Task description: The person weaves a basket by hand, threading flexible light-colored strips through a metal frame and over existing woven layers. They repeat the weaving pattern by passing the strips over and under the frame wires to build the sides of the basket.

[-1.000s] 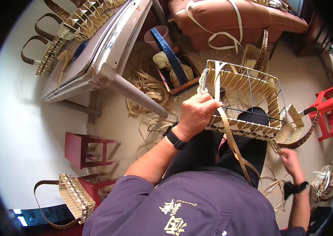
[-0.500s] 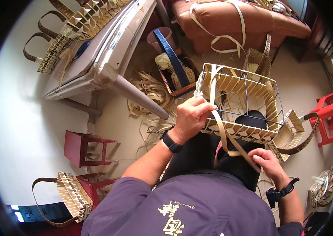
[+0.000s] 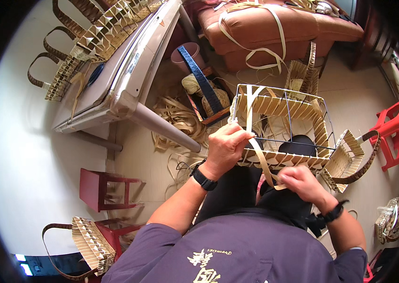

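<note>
A rectangular wire-framed basket [image 3: 323,132] rests over my knees, its dark wires partly wrapped in pale strips. At its near left corner, my left hand [image 3: 226,147] is closed in a pinch on a flat tan strip [image 3: 261,158] against the frame. That strip loops down from the left fingers toward my right hand [image 3: 303,185], which is curled shut around its lower end, just in front of the near side. The right fingers are slightly blurred. Another pale length of strip crosses the top wire near the left end.
To the left stand a table [image 3: 109,75] with handled baskets and a red stool [image 3: 96,188]. Ahead are a strip pile [image 3: 176,123], a box with balls of cord [image 3: 216,101] and a sofa [image 3: 279,28]. A small handled basket [image 3: 345,160] and a red plastic stool [image 3: 393,134] are at right.
My right hand has moved left and up, closer to the basket, and the strip's loop has narrowed. My left hand keeps its pinch at the corner. The view has shifted slightly.
</note>
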